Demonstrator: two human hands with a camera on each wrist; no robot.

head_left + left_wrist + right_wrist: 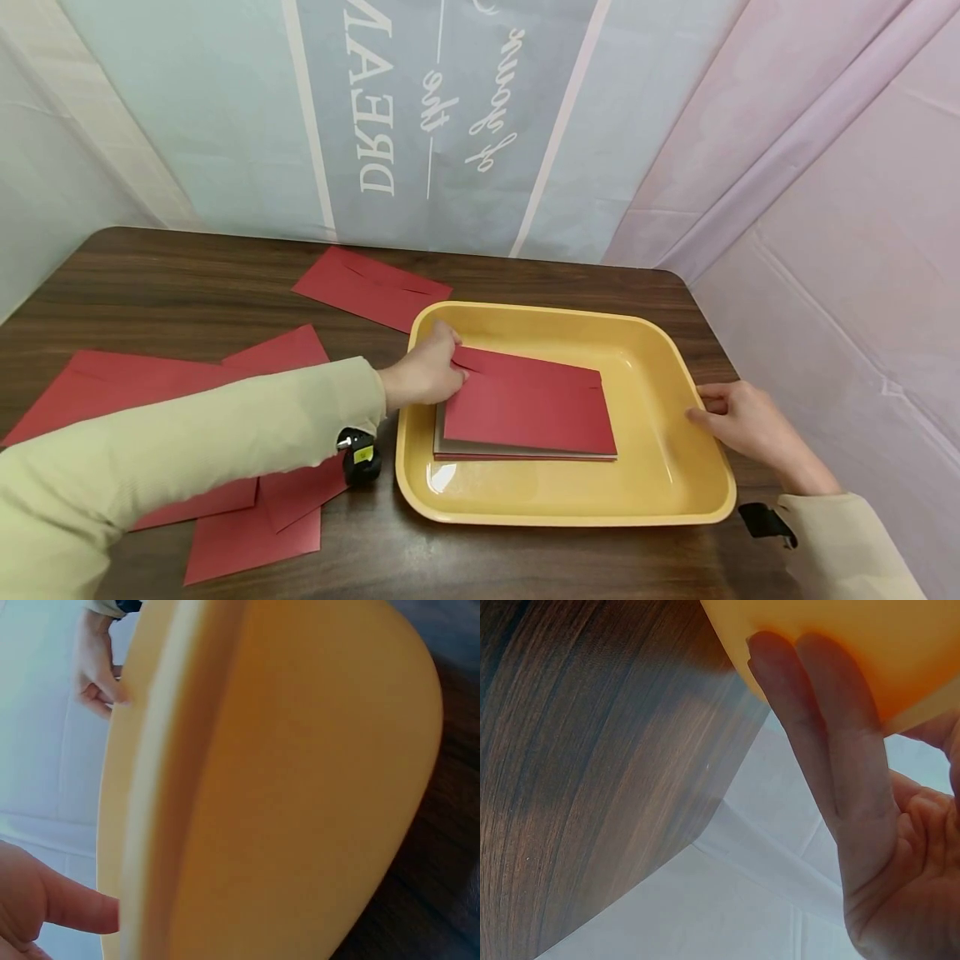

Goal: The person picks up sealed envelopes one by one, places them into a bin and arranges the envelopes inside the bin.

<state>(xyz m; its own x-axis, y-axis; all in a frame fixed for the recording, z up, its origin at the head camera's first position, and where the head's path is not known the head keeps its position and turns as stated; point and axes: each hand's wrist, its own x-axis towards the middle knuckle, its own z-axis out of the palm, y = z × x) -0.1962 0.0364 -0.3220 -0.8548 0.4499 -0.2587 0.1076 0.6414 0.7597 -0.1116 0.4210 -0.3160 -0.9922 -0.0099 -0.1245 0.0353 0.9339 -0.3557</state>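
Observation:
A yellow plastic tray [660,450] stands on the table, with a small stack of red envelopes [532,400] lying inside it on the left. My left hand [429,367] reaches over the tray's left wall and pinches the top envelope at its left end; the fingertips are slightly blurred. That envelope sits a little askew over the ones below. In the left wrist view the tray wall [300,780] hides part of this hand. My right hand [750,421] grips the tray's right rim, thumb on top and fingers [847,720] against the outer wall.
Several more red envelopes [172,392] lie overlapping on the dark wood table [240,283] at the left, partly under my left sleeve. Another red envelope [367,287] lies behind the tray's left corner. A printed cloth [480,125] hangs along the table's back edge.

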